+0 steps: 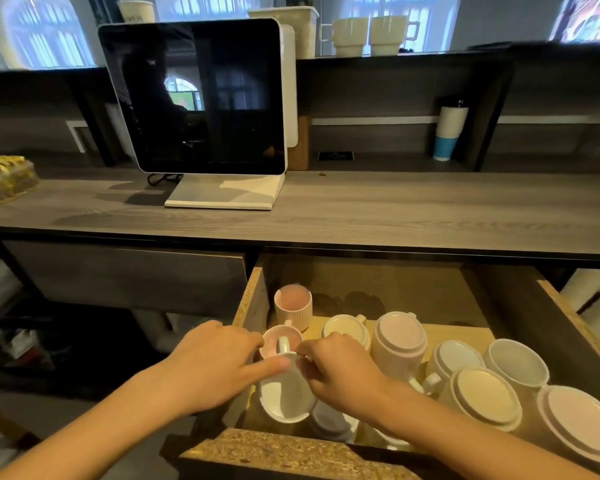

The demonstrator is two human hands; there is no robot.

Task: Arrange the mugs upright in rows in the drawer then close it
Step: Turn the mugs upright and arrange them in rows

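Okay, both my hands, left hand (215,362) and right hand (340,372), were clamped on white mug (286,396) at drawer (255,299) front-left, behind it pink mug (281,341) | ceramic: rigid, smooth, slippery, chippable | best held by handle or rim.

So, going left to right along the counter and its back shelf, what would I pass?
Yellow wrapped bundle → monitor → wooden block → small dark card → stacked cups, white over blue.
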